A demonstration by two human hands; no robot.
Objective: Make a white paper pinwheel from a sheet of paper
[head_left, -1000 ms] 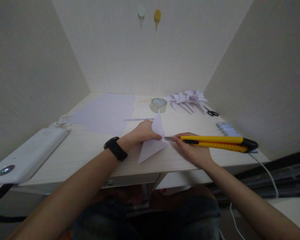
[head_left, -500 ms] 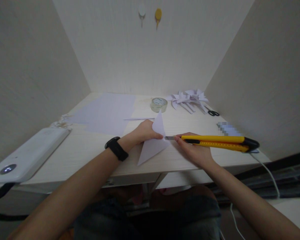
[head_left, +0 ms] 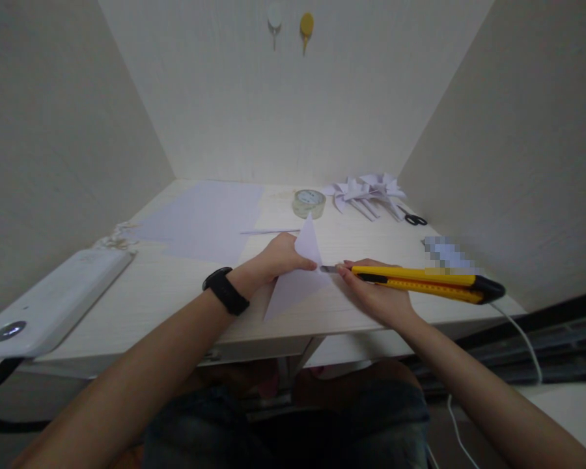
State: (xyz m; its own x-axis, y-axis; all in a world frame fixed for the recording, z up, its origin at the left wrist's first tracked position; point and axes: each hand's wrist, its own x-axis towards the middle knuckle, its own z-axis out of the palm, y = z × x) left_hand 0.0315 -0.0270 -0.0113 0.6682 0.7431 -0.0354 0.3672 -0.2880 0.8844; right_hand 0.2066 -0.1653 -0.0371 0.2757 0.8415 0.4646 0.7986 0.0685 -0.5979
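Note:
My left hand (head_left: pixel 272 260), with a black watch on the wrist, pinches a folded white paper piece (head_left: pixel 295 281) that lies partly flat on the desk with one pointed flap standing up. In my right hand (head_left: pixel 376 296) I grip a yellow and black utility knife (head_left: pixel 422 281), held nearly level. Its short metal blade tip touches the right edge of the paper at the fold. Both hands rest near the front edge of the pale wooden desk (head_left: pixel 185 286).
A large white sheet (head_left: pixel 202 218) lies at the back left. A roll of clear tape (head_left: pixel 309 202) stands behind the hands, with folded paper shapes (head_left: pixel 366 192) and black scissors (head_left: pixel 414 219) at the back right. A white device (head_left: pixel 49 303) sits at the left; a cable (head_left: pixel 522 339) hangs off right.
Almost nothing has moved. The paper and both hands have shifted very slightly; the knife blade stays at the paper's right edge.

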